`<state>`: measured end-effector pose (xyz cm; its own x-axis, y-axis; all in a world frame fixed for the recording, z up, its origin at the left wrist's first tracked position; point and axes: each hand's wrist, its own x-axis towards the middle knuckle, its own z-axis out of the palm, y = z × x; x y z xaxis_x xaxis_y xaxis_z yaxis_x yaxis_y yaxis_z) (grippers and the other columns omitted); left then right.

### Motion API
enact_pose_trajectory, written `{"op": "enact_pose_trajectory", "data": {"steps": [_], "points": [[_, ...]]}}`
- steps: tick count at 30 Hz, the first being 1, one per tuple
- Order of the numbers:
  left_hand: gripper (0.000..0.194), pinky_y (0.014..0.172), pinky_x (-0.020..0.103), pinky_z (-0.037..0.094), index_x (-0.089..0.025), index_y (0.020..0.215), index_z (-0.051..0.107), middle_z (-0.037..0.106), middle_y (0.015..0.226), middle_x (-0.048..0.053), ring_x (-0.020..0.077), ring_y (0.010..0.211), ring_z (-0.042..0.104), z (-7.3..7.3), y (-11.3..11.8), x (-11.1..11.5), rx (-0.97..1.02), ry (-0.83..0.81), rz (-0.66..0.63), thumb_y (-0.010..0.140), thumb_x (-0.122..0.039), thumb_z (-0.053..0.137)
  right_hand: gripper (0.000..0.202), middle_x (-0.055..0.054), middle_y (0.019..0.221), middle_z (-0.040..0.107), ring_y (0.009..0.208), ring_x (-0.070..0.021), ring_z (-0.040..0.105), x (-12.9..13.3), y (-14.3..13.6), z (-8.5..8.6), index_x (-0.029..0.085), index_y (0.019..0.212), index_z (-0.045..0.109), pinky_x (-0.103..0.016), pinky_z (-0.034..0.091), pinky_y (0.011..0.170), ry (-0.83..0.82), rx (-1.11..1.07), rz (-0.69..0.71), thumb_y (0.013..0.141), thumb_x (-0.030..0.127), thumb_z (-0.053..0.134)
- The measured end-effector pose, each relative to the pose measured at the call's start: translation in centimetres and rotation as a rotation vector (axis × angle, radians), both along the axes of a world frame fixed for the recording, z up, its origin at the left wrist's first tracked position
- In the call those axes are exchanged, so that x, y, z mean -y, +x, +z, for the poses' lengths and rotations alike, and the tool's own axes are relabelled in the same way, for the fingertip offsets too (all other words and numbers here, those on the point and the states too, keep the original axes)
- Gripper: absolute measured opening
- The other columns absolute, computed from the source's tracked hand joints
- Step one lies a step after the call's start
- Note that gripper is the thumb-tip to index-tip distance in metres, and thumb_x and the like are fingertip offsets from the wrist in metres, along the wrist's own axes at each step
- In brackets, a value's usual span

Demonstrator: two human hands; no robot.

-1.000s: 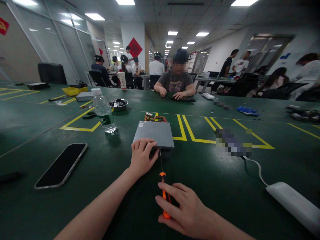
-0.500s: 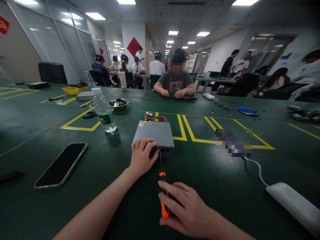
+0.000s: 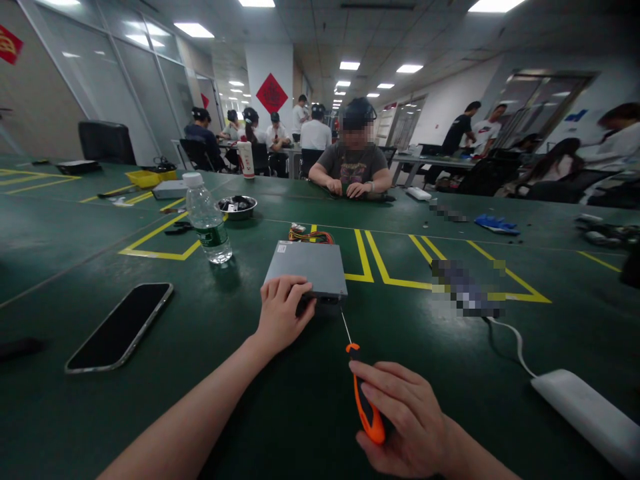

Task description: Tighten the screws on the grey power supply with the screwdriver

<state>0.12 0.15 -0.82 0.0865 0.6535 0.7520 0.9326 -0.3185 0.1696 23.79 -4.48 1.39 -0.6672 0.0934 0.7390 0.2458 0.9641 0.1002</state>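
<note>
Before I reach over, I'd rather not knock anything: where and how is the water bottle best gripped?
Probably round the green label, thumb on one side, fingers on the other: the bottle stands upright, and its body is round there. Come in from your left and near side, since the bowl sits just beyond, to its right. I'd avoid the narrower cap.

A green desk (image 3: 240,427) with yellow lines (image 3: 153,255) spans the foreground. Beyond its far left corner stands a black chair (image 3: 107,143), near framed glass partitions (image 3: 130,87). Past the far edge rises a white pillar (image 3: 270,60) bearing a red diamond-shaped decoration (image 3: 271,93); another table (image 3: 435,159) stands farther back. Toward the far right corner, a pale wall (image 3: 460,87) leads to metal-framed doors (image 3: 540,107). Bright rectangular lights (image 3: 194,30) dot the grey paneled ceiling (image 3: 300,33).
</note>
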Motion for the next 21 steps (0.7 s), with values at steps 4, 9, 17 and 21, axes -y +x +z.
{"op": "enact_pose_trajectory", "data": {"steps": [4, 9, 17, 21], "points": [[0.022, 0.084, 0.04, 0.034, -0.024, 0.1, 0.054, 0.059, 0.106, 0.006, 0.0231, 0.099, 0.049, 0.02, -0.04, 0.0, 0.003, 0.002, -0.002, 0.079, -0.029, 0.057, 0.031, -0.016, 0.093, 0.069, 0.093, -0.0197, 0.065, -0.09, -0.05, 0.26, 0.008, 0.109, 0.048, -0.03, 0.053, 0.075, -0.01, -0.012, 0.023, 0.085, 0.027, 0.048], [0.021, 0.084, 0.039, 0.034, -0.023, 0.099, 0.055, 0.059, 0.105, 0.006, 0.0228, 0.099, 0.049, 0.05, -0.07, -0.01, 0.008, 0.004, -0.008, 0.079, -0.028, 0.057, 0.028, -0.017, 0.09, 0.069, 0.093, -0.0202, 0.065, -0.09, -0.19, 0.29, 0.007, 0.105, 0.05, -0.03, 0.053, 0.075, 0.017, -0.027, 0.022, 0.084, 0.026, 0.048], [0.021, 0.085, 0.04, 0.034, -0.024, 0.1, 0.055, 0.059, 0.106, 0.005, 0.023, 0.099, 0.049, -0.07, 0.02, -0.1, 0.019, -0.003, -0.002, 0.079, -0.028, 0.057, 0.032, -0.018, 0.096, 0.067, 0.095, -0.0203, 0.064, -0.08, -0.24, 0.05, 0.007, 0.109, 0.048, -0.031, 0.054, 0.075, -0.003, -0.002, 0.019, 0.084, 0.027, 0.05], [0.02, 0.084, 0.04, 0.034, -0.024, 0.099, 0.054, 0.059, 0.105, 0.005, 0.0229, 0.098, 0.049, 0.18, 0.0, -0.03, -0.001, 0.01, 0.0, 0.079, -0.028, 0.057, 0.03, -0.017, 0.094, 0.068, 0.097, -0.0206, 0.064, -0.11, -0.16, -0.13, 0.008, 0.108, 0.049, -0.032, 0.054, 0.074, 0.002, 0.0, 0.01, 0.085, 0.027, 0.049]]}}
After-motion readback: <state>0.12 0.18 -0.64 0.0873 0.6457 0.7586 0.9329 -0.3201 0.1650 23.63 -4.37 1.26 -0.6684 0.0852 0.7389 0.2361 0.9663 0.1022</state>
